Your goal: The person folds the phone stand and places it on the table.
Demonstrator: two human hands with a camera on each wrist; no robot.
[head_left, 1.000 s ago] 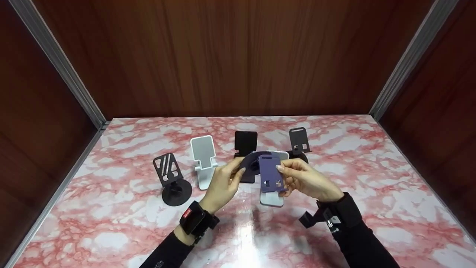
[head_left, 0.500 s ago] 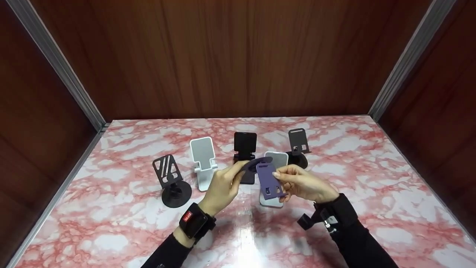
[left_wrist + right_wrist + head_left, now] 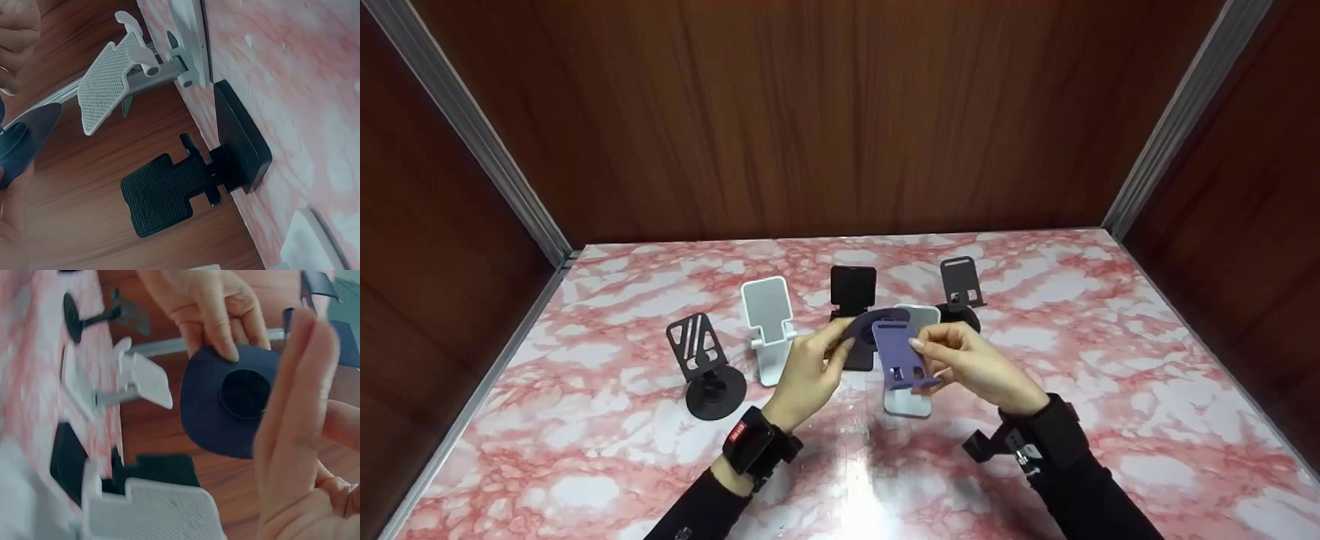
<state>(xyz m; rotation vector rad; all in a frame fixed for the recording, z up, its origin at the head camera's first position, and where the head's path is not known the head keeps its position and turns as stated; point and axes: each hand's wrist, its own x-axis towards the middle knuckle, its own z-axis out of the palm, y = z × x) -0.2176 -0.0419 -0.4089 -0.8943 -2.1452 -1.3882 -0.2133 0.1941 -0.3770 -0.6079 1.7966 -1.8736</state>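
A purple phone stand (image 3: 894,349) is held up between both hands over the table. My left hand (image 3: 806,375) pinches the edge of its rounded base (image 3: 202,402), thumb on one face and fingers on the other. With thumb and fingers, my right hand (image 3: 982,371) grips the right edge of the slotted purple plate. In the right wrist view the base faces the camera, showing a dark round hub. The left wrist view shows only part of the base (image 3: 36,135) at its left edge. The purple stand hides part of a white phone stand (image 3: 907,403) behind it.
Other phone stands stand on the marbled table (image 3: 585,450): a black slotted one (image 3: 714,394) at left, a white one (image 3: 767,300), a black one (image 3: 853,285) in the middle and a dark grey one (image 3: 960,277) at back right. Wooden panels (image 3: 840,120) enclose the table.
The purple plate has swung down and then partly back up, and the base has turned from facing the head camera to more edge-on. Both hands keep their hold. The other stands stay put.
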